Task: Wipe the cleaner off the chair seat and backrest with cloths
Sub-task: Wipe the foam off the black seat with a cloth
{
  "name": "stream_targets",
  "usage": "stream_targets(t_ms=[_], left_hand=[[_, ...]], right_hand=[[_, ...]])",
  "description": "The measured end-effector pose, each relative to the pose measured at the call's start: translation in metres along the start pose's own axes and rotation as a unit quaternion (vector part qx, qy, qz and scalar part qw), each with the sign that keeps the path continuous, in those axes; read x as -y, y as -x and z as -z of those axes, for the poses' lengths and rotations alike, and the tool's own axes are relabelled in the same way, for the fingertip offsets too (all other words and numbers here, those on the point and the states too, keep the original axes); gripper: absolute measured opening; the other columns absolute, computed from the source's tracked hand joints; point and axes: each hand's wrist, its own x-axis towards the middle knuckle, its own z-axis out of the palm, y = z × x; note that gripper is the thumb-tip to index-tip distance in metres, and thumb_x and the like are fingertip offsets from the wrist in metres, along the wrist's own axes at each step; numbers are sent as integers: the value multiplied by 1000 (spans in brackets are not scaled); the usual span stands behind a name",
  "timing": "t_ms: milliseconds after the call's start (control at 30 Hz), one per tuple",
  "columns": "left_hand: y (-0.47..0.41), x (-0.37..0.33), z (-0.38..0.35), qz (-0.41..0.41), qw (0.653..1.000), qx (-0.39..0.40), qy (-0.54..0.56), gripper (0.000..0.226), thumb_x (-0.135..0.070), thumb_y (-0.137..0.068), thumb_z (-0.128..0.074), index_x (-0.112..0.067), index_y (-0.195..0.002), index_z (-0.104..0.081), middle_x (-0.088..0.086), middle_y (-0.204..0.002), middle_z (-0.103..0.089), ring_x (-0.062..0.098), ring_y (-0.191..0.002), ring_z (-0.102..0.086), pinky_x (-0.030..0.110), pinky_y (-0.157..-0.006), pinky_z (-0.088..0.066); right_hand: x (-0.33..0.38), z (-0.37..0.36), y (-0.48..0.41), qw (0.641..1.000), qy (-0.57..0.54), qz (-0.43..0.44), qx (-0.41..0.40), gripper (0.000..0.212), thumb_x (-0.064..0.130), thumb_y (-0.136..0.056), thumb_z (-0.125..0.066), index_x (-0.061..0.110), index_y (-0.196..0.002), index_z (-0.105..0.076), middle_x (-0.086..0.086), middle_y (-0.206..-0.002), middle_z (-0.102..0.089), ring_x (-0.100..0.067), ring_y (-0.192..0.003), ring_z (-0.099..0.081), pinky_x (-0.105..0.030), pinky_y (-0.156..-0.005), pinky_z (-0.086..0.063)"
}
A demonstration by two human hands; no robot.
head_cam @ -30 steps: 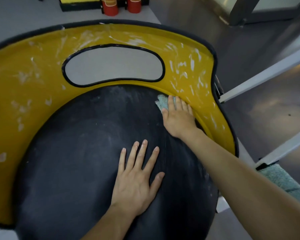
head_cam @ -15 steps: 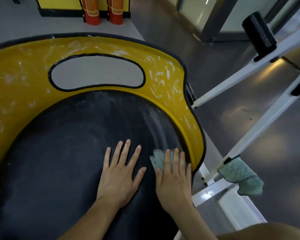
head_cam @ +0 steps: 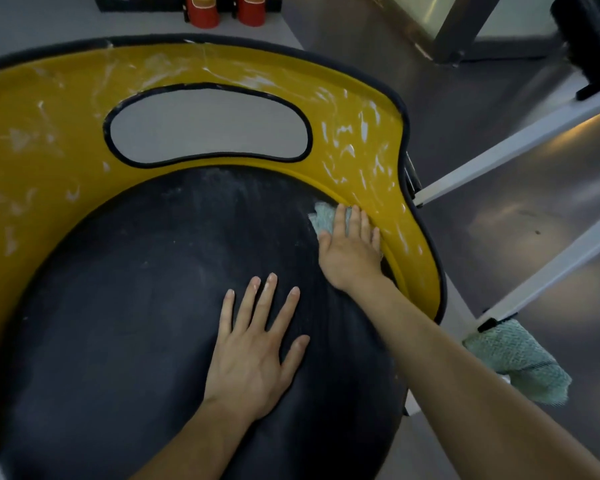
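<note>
Pressing a pale green cloth (head_cam: pixel 321 216) down onto the black seat (head_cam: pixel 136 306) with the right hand (head_cam: pixel 349 251), fingers straight and close together, lying flat over the cloth and not curling round it. Working at the far right edge of the seat, just at the seam with the yellow backrest (head_cam: pixel 66 133), with the little finger against the yellow rim. Covering most of the cloth with the palm, leaving only a crumpled bit showing past the fingertips and beside the thumb. Resting the left hand (head_cam: pixel 253 355) flat on the seat, nearer and to the left of the right hand, apart from the cloth, fingers straight and spread, gripping nothing. Showing a faint grey-white haze across the far part of the seat. Carrying white smears of cleaner (head_cam: pixel 347 133) all over the backrest, thickest on its right side, around an oval cut-out (head_cam: pixel 205 126) edged in black. Hanging at the near end of a white frame bar (head_cam: pixel 548 271), right of the chair and beside the right forearm, a second green cloth (head_cam: pixel 516 362). Standing on the grey floor (head_cam: pixel 499 237) beyond the backrest, two red cylinders (head_cam: pixel 201 8), cut off by the top edge.
</note>
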Motion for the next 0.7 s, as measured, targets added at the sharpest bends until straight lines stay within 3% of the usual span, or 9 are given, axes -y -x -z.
stream_targets(t_ms=[167,333,567,700], left_hand=[[1,-1,2,-1,1000,0,-9,67,-61,-104,-19,-30,-162,-11,6,-169,-6,25,-156,0,57,-123,-11],[1,0,3,-1,1000,7,-11,67,-62,-103,-16,-30,-162,-10,7,-169,-7,26,-156,-2,57,-123,-12],[1,0,2,1,1000,4,-23,69,-64,-102,-8,-28,-161,-11,8,-169,-9,26,-156,-3,56,-124,-8],[0,-1,1,3,1000,-1,-17,69,-64,-101,-9,-29,-161,-11,7,-169,-9,26,-156,-3,55,-124,-6]], right_hand=[[-7,2,0,999,12,27,13,64,47,-106,-9,17,-160,10,-11,-169,8,-27,-155,7,-48,-125,4],[-21,-16,82,999,29,34,-22,65,47,-105,-5,16,-160,10,-12,-168,10,-29,-154,13,-51,-124,4],[-24,-63,202,997,-5,-22,-74,64,47,-105,-9,18,-160,5,-7,-168,12,-22,-154,17,-52,-125,-1],[-24,-63,187,995,-18,-50,-85,66,46,-103,-6,15,-161,-2,-11,-168,3,-25,-155,8,-52,-125,-5]])
